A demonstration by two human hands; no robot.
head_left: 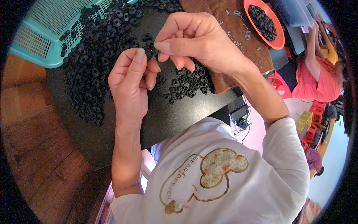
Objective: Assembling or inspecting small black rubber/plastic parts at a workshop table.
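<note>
Above the dark table [164, 125], my left hand [130, 76] is closed, thumb pressed to the fingers. My right hand [195, 37] pinches thumb against forefinger just to its right, with the other fingers curled. Whatever either hand holds is too small or hidden to name. Behind and left of my hands spreads a big heap of small black plastic parts [87, 74]. Below my right hand lies a smaller group of little black ring-like pieces [188, 83]. Small metal springs [235, 42] lie scattered on a brown cloth [227, 74] to the right.
A teal mesh basket [28, 41] stands at the far left, against the heap. An orange plate [280, 42] with black parts sits at the far right. Beyond the table's right side are a person in a pink top [317, 78] and red stools [317, 112].
</note>
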